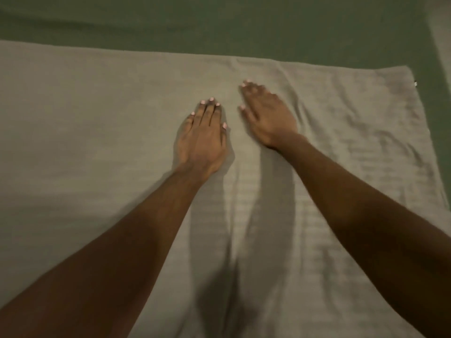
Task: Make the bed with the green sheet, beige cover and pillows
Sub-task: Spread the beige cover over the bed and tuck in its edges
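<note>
So the beige cover (97,123) is already spread over the green sheet (244,25), and this looks like the smoothing stage. The cover stops short of the far edge of the bed (73,23), leaving a band of green along that side and a thinner strip down the right edge. I'd guess that gap is where the pillows go, but none are in shot.

Both hands are lying on the cover around the middle, a bit toward its far edge. The left hand (202,140) is palm down with its fingers (207,113) straight and close together, pressing on the fabric and not gripping anything. The right hand (269,118) sits just beside it, slightly further out and angled inward. Its fingers (253,90) are also stretched out with nothing in them. It's kinda blurry, so I can't say if that palm is fully down or just skimming.

The flat hands make sense to me: open palms push the wrinkles out sideways, where a pinch would just bunch the cloth up.

The left half looks pretty flat. The right half, toward the cover's far right corner, is full of creases (366,132), and one long fold (235,196) runs back between the two arms toward the near edge. That side likely needs the next sweep.
</note>
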